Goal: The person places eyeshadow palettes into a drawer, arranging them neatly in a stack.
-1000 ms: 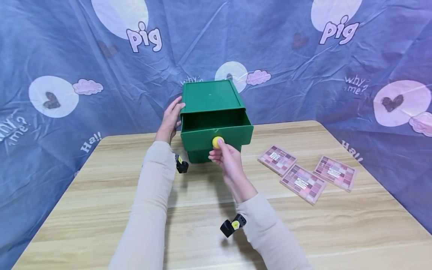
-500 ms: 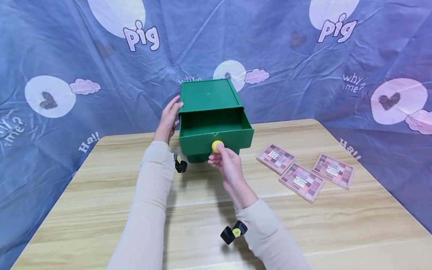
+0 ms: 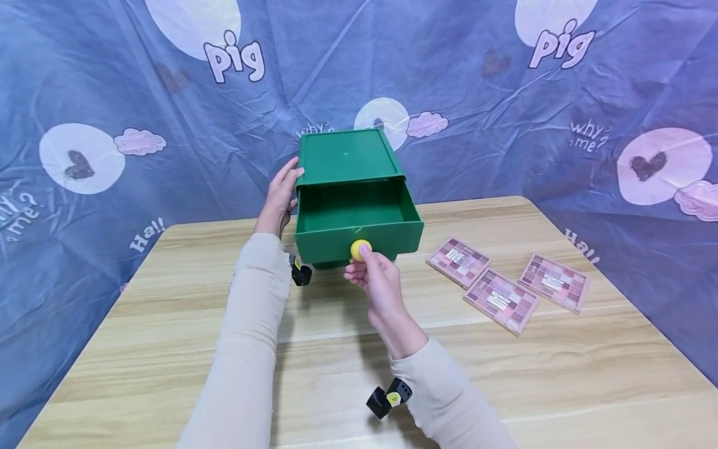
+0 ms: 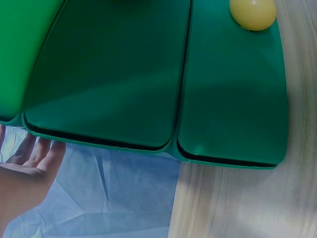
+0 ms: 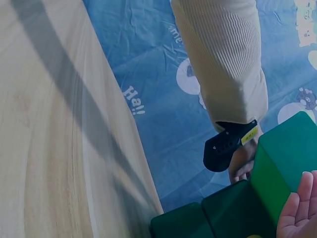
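Note:
A green drawer cabinet [image 3: 348, 153] stands toward the back of the table. Its top drawer [image 3: 320, 244] is pulled well out, and I see bare green floor inside. My right hand [image 3: 385, 287] pinches that drawer's yellow round knob [image 3: 356, 248] between thumb and fingers. Against the cabinet's left side rests my left hand [image 3: 278, 198], its fingers extended along the wall. The left wrist view shows two shut drawers below, the lowest with its own yellow knob [image 4: 253, 12]; fingers of my left hand [image 4: 29, 171] touch the cabinet's edge there.
Right of the cabinet lie three pink makeup palettes [image 3: 460, 262], flat and close together on the wooden table [image 3: 168, 349]. A blue printed cloth [image 3: 314, 56] hangs behind the table. Each wrist carries a small black camera [image 3: 387, 399].
My right hand has drawn the top drawer further out toward me, so more of its inside shows. The left hand stays on the cabinet's side. The palettes have not moved.

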### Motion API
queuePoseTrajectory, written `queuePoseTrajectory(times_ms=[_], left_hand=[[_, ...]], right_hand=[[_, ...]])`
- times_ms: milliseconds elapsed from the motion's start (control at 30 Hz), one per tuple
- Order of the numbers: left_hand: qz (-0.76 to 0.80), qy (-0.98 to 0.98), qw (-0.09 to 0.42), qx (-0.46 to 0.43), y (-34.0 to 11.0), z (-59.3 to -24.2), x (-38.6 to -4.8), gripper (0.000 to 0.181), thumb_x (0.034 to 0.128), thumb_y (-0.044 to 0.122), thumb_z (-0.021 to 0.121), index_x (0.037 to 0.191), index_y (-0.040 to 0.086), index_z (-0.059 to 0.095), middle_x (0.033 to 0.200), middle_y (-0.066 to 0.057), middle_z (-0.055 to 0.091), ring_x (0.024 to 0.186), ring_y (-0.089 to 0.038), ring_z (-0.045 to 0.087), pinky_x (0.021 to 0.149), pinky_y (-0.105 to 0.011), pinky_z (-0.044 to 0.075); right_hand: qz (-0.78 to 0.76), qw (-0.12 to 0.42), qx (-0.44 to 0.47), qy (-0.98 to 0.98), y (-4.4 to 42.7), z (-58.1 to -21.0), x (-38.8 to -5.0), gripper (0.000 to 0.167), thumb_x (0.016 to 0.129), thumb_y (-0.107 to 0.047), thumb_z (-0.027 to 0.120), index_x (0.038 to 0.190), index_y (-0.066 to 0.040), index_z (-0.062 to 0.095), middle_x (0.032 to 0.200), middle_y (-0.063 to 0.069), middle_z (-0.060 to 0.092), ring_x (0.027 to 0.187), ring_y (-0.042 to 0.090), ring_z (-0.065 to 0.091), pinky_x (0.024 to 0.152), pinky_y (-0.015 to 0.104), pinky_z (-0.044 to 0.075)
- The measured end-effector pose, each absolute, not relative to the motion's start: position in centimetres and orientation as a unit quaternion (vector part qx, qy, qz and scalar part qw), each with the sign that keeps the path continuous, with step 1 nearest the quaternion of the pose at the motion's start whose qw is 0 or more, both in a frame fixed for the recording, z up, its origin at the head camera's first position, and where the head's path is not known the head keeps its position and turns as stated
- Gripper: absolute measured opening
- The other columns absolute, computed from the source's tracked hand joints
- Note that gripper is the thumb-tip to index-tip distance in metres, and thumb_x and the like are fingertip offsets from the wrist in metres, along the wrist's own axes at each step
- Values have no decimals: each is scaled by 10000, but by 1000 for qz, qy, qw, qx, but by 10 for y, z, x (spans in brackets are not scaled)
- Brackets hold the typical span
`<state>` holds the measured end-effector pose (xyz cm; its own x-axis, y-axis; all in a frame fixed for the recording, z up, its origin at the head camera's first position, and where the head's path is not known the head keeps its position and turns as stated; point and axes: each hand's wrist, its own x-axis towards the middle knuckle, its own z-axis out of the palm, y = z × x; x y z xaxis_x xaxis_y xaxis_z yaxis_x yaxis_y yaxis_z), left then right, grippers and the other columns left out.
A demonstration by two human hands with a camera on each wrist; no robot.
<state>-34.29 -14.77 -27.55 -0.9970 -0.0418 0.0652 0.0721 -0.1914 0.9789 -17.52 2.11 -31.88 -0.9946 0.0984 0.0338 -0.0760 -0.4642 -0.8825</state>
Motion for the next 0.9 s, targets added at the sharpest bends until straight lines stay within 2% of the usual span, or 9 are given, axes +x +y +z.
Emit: queuePoseTrajectory(times_ms=[400, 900], left_hand=[[-777, -628, 37, -17, -147, -277, -345, 483, 807, 269, 544, 1278, 274, 435, 1289, 28, 358, 1123, -124, 343, 864, -381, 345], [-779, -626, 43, -16, -146, -279, -345, 480, 811, 274, 544, 1279, 273, 437, 1329, 43, 303, 1136, -119, 315, 869, -384, 337]], right_hand=[[855, 46, -12, -516, 21, -322, -166, 220, 868, -227, 510, 789, -23, 538, 628, 49, 570, 566, 131, 549, 604, 254, 446], [857, 48, -4, -513, 22, -329, -154, 210, 874, -206, 498, 791, -17, 535, 627, 53, 562, 571, 134, 548, 611, 262, 451]])
